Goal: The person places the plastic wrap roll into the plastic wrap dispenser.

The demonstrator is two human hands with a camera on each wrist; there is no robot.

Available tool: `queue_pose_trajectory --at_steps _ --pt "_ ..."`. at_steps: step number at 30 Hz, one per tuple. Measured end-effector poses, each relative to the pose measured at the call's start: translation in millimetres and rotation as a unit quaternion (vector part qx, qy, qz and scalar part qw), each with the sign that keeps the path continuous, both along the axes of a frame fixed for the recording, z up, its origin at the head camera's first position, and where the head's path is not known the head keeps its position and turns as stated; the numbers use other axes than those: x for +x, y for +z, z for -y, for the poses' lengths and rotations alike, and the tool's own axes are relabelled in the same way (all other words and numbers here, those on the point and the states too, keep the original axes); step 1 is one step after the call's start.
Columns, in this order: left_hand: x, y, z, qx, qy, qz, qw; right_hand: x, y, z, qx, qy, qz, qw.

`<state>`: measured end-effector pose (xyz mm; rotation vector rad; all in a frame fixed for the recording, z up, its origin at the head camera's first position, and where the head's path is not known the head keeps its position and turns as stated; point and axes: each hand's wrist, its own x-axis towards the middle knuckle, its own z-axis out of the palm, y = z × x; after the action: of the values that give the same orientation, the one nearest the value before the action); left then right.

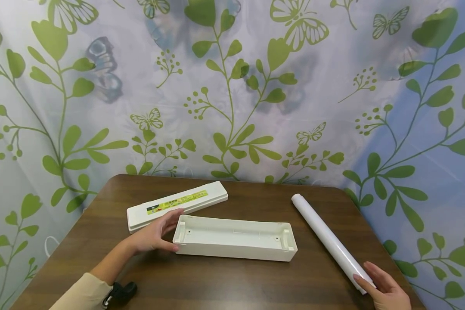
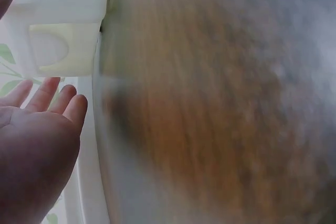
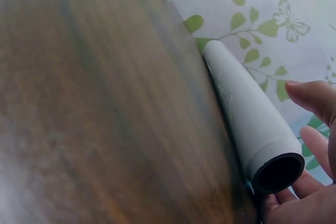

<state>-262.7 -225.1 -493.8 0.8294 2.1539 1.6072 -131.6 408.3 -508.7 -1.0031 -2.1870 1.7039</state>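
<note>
While a beige sleeve (image 1: 83, 292) comes in at the lower left of the head view, with a black strap (image 1: 123, 293) at the wrist, a white lid (image 1: 201, 199) lies to the upper right of it, left of the frame's middle. The lid slants up toward the right and carries a yellow and green label (image 1: 177, 202). Just below it, the left hand (image 1: 153, 235) is spread about the left end of a long white box (image 1: 240, 252), its thumb at the front corner and its other fingers toward the back corner. The left wrist view shows these fingers parted beside the box end; whether they press firmly on it, I cannot tell. The box sits below the centre of the head frame, open side up, with a small bracket (image 1: 286, 239) inside its right end. Well apart from it, in the right part of the frame, a white roll (image 1: 325, 237) lies slanting from upper left to lower right. At its lower end, in the lower right corner, the right hand (image 1: 389, 289) curves loosely round it. In the right wrist view, the thumb stands clear of the roll, lower fingers are close by its dark hollow end, and the grip is loose and partly spread. All this lies on a brown table (image 1: 217, 280), before a leafy curtain (image 1: 170, 92)
</note>
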Motion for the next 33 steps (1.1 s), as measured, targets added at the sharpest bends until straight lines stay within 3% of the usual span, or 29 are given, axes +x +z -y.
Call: queue_pose_trajectory --at_steps 17,33 --pt "-4.3 -0.7 -4.6 0.022 -0.020 0.065 0.9974 -0.1 -2.5 -3.0 0.116 0.064 0.075 0.988" --pt "-6.1 -0.7 -6.7 0.033 -0.042 0.070 0.9961 -2.5 0.1 -10.3 0.170 0.121 0.107 0.972"
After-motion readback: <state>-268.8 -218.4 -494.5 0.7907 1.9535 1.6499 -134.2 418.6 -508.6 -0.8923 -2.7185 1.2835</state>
